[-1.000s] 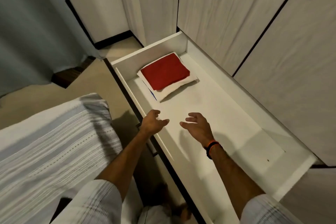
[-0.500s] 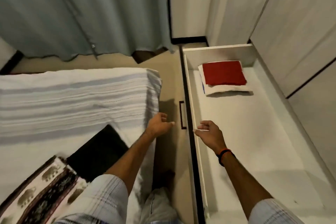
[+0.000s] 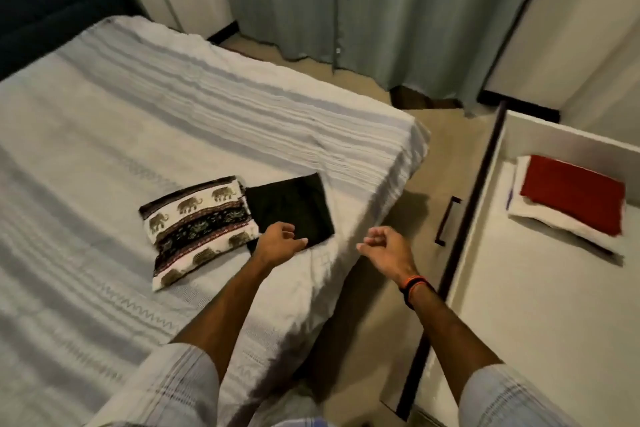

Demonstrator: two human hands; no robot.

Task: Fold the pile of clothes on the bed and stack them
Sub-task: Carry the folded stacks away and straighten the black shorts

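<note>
Folded black garment [image 3: 294, 208] on bed [image 3: 173, 135], under left grip [image 3: 280, 243], loosely curled, grasping nothing. Elephant-print fold [image 3: 197, 225] just left. Right grip [image 3: 388, 246] relaxed, empty.

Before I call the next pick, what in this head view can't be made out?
- Near corner of the black folded garment: covered by the left hand; contact unclear.
- White folded item in the drawer: mostly hidden under the red cloth.
- Drawer's right side: cut off by the frame edge.
- Right hand: motion-blurred, loosely curled.
</note>
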